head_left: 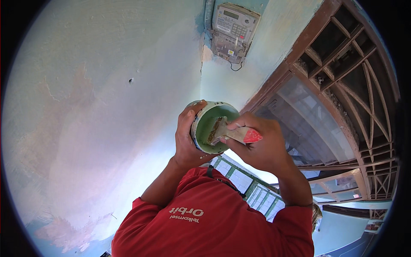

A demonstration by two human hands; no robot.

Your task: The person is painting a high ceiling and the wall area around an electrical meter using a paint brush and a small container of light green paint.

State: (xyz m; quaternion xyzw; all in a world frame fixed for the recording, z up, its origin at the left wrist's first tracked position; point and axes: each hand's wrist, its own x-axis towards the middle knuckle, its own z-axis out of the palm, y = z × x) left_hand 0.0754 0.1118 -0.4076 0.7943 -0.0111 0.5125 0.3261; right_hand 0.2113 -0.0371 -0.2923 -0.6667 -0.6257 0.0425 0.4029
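Note:
My left hand is wrapped round the side of a small round paint pot, its rim smeared and spotted with paint. Pale green paint coats the inside of the pot. Between the thumb and fingers of my right hand is a flat paintbrush with a red-tipped handle. The brush is tilted, its head inside the mouth of the pot. Whether its bristles touch the paint I cannot tell. Paint specks dot my left fingers.
A patchy, pale painted wall fills the left side. An electricity meter with a conduit hangs high by the corner. To the right stand a brown wooden window frame with lattice and glass, and a green-framed window lies beyond my arms.

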